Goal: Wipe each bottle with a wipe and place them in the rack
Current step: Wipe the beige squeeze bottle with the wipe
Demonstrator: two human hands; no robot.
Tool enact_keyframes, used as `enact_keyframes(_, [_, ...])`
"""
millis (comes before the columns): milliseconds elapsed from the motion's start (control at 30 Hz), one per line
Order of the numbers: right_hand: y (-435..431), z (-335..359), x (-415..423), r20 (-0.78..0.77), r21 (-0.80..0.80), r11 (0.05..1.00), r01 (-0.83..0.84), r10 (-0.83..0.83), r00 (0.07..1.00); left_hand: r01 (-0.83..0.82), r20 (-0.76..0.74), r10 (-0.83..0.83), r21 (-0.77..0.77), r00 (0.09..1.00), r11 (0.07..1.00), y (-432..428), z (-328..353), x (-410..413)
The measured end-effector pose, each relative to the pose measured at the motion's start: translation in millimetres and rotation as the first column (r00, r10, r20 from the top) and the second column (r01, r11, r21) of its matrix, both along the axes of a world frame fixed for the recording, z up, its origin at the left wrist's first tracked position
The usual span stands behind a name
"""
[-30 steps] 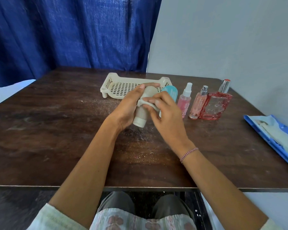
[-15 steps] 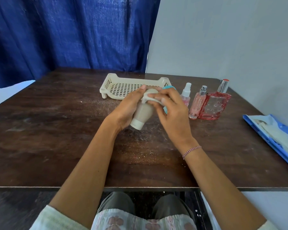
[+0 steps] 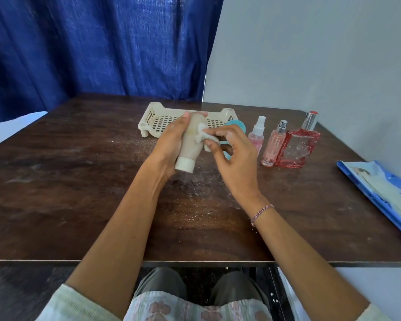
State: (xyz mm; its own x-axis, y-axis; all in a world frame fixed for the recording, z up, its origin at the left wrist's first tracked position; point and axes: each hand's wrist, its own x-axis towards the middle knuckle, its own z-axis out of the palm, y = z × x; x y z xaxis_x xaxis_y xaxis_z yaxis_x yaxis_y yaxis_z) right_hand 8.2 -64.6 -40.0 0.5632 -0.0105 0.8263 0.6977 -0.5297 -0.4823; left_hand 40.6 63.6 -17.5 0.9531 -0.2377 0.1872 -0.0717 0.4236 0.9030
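Head camera: the wiping step is in hand, on the first of the bottles. The left hand (image 3: 169,144) has its grip wrapped round a beige bottle (image 3: 189,147), held off the desk (image 3: 79,181) in front of the rack (image 3: 152,117), tilted with its white cap down and toward the person. The right hand (image 3: 234,163) pinches a crumpled white wipe (image 3: 203,137) between thumb and fingertips and presses it against the bottle's side, near the upper half.

Four more bottles wait in a row just right of the rack: a teal bottle (image 3: 236,124), mostly hidden behind the right hand, a small spray bottle (image 3: 256,135), a pink spray bottle (image 3: 273,144) and a red perfume bottle (image 3: 298,147), the last two touching or nearly so. None of the bottles in view stands in the rack, so the task looks barely begun.

The next move probably calls for turning the beige bottle in the left grip so the wipe reaches the far side and the cap, then setting it in the rack, which lies close behind the hands. The bottle is smooth, and a damp wipe could make it slippery.

The desk is dark brown wood, dusted with pale specks and glitter around the hands. A blue wipe pack (image 3: 380,193) lies at its right edge. Behind hang a deep blue curtain (image 3: 102,42) and, to its right, a plain pale wall (image 3: 310,54).
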Motion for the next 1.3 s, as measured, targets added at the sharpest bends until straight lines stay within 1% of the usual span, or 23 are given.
enact_keyframes(167, [10,-6,-3,-0.044,-0.067,0.989,-0.135,0.133,0.990,-0.060,-0.105,0.040,-0.196,0.994,0.979,4,0,4])
enact_keyframes(233, [13,-7,-5,-0.038,-0.114,0.980,-0.165,0.162,0.986,-0.113,-0.103,0.089,-0.247,0.991,0.962,4,2,3])
enact_keyframes(333, [17,-8,-8,-0.024,-0.193,0.965,-0.179,0.178,0.984,-0.210,-0.009,0.213,-0.207,0.977,0.956,6,-3,7])
enact_keyframes(467, [17,-9,-9,-0.017,-0.307,0.941,-0.144,0.146,0.989,-0.268,-0.002,0.270,-0.128,0.963,0.955,7,-9,13])
enact_keyframes(533, [16,-9,-9,0.018,-0.352,0.932,-0.092,0.105,0.994,-0.250,-0.035,0.247,-0.121,0.968,0.961,4,-8,12])
enact_keyframes(633, [16,-8,-8,0.070,-0.398,0.917,-0.029,0.062,0.996,-0.136,-0.123,0.117,-0.159,0.985,0.978,-4,-4,9])
enact_keyframes(800, [15,-7,-7,0.082,-0.419,0.907,-0.035,0.076,0.994,-0.103,-0.147,0.099,-0.017,0.984,0.995,-4,-7,15])
enact_keyframes(867, [15,-7,-8,0.070,-0.408,0.912,-0.037,0.071,0.995,-0.173,-0.146,0.170,-0.009,0.975,0.985,-4,-7,17])
enact_keyframes(933, [14,-5,-7,0.051,-0.355,0.934,-0.045,0.067,0.996,-0.255,-0.158,0.243,-0.060,0.957,0.965,-2,-8,18])
enact_keyframes(967, [13,-4,-7,0.040,-0.316,0.947,-0.058,0.074,0.996,-0.273,-0.181,0.251,-0.106,0.951,0.956,-1,-9,18])
enact_keyframes(1033, [12,-3,-7,0.015,-0.240,0.966,-0.093,0.100,0.995,-0.294,-0.229,0.253,-0.166,0.940,0.941,1,-10,19])
enact_keyframes(1167, [11,-2,-5,0.019,-0.158,0.982,-0.105,0.110,0.994,-0.278,-0.241,0.229,-0.194,0.943,0.941,0,-13,20])
enact_keyframes(1233, [10,-3,-5,0.017,-0.111,0.986,-0.123,0.126,0.992,-0.299,-0.285,0.232,-0.221,0.930,0.928,-3,-12,19])
enact_keyframes(1300, [10,-4,-5,-0.001,-0.101,0.986,-0.131,0.131,0.991,-0.305,-0.346,0.206,-0.261,0.915,0.916,-4,-12,20])
